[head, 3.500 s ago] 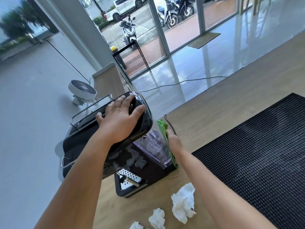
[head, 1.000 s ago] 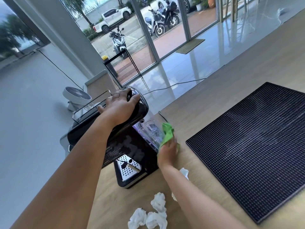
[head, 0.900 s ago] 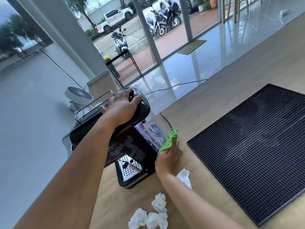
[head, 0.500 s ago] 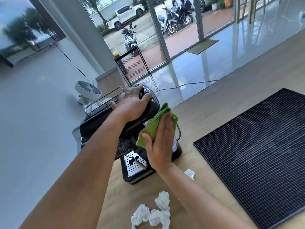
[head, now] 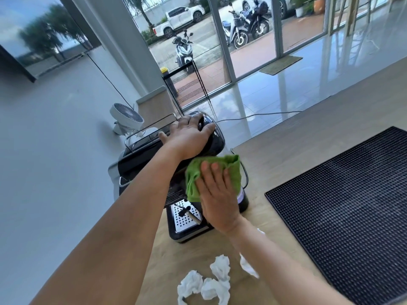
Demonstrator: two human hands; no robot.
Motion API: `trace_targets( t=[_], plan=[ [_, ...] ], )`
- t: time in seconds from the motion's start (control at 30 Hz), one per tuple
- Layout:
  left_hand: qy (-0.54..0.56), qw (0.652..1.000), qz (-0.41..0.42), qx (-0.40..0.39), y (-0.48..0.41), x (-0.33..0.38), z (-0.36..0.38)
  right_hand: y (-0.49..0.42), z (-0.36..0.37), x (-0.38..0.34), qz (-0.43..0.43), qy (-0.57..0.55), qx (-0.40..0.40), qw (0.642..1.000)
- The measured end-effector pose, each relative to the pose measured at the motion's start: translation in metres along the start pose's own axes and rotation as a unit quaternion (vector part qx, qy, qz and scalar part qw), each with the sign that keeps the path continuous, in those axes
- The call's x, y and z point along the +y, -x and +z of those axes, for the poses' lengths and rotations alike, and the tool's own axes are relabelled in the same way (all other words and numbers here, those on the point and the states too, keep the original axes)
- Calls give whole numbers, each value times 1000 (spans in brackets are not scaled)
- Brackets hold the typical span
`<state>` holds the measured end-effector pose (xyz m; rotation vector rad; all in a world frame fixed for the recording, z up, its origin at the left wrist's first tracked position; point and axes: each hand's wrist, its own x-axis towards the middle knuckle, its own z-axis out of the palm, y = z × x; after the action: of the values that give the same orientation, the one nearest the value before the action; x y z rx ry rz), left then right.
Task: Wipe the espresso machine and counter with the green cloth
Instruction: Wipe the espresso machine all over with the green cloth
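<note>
A black espresso machine [head: 141,164] stands at the near-left end of the wooden counter [head: 297,137], its perforated drip tray [head: 185,214] facing me. My left hand [head: 189,137] lies palm down on the machine's rounded top, fingers spread over the edge. My right hand [head: 217,194] presses the green cloth [head: 196,172] flat against the machine's right side, over the clear water tank. The cloth bunches out above and left of my fingers. Most of the tank is hidden by hand and cloth.
Crumpled white tissues [head: 207,282] lie on the counter in front of the machine, another under my right forearm. A large black rubber bar mat [head: 343,208] covers the counter's right side. A power cord [head: 244,172] loops behind the machine. A white fan [head: 126,116] stands on the floor beyond.
My right hand lifted the green cloth from low on the counter beside the water tank up onto the machine's right side and now presses it flat there. My left hand stayed on top.
</note>
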<state>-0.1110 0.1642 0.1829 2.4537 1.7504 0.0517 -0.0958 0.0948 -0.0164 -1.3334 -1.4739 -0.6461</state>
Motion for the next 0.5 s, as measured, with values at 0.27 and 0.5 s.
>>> trace_targets(
  t=[0.27,0.5],
  plan=[
    [-1,1000,-6,-1,3,2,0,39,-22,93,-456,195,-204,844],
    [-6,1000,-4,0,3,3,-1,-20,-22,53,-331,97,-112,932]
  ],
)
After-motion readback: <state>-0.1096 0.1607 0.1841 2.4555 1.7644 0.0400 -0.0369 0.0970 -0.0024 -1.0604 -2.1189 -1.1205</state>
